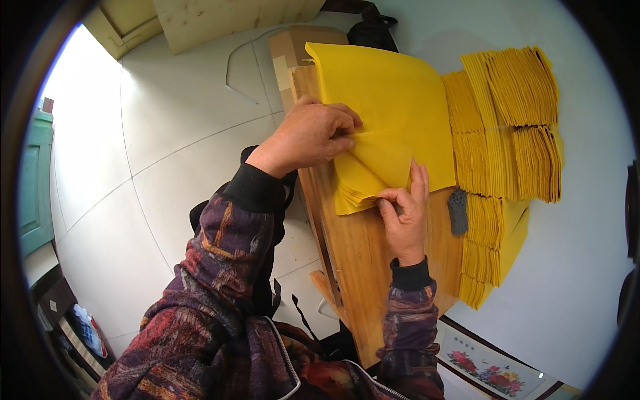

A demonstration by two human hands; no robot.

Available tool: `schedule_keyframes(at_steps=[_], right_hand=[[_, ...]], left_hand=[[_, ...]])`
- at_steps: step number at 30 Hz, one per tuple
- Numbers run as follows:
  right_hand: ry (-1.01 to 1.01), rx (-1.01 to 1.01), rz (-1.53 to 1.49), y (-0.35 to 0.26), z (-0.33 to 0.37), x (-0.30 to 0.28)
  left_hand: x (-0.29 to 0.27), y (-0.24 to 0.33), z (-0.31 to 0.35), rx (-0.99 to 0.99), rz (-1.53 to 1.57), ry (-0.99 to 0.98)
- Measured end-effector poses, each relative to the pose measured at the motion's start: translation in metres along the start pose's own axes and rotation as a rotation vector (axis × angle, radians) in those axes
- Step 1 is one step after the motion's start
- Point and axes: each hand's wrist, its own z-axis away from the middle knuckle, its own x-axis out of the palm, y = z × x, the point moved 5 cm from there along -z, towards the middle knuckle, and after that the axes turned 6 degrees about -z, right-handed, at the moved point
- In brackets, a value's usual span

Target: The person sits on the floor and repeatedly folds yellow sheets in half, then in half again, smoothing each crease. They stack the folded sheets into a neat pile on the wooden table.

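A stack of large yellow paper sheets (387, 87) lies on the wooden table (367, 267) and reaches past its left edge. My left hand (310, 133) is closed at the left side of the stack, its fingers pinching the top sheet, which rises in a crease beside them. Near the front corner my right hand (407, 217) pinches the edge of that sheet between thumb and forefinger, with the other fingers raised. Below the lifted part, the layered edges of several sheets fan out.
Folded yellow paper bundles (523, 87) are piled against the white wall on the right, and more bundles (481, 247) lie nearer. A small dark grey object (458, 211) sits between them and the stack. Behind the table stands a cardboard box (283, 57). Pale floor tiles (180, 147) stretch left.
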Motion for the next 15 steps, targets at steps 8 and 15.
schedule_keyframes(at_steps=[8,15], right_hand=[[-0.042,0.214,-0.355,0.016,-0.006,0.004],[-0.048,0.238,-0.398,0.016,-0.006,0.003]], left_hand=[[0.001,-0.002,0.001,-0.014,0.0,-0.055],[-0.006,-0.003,0.008,0.028,0.108,-0.095]])
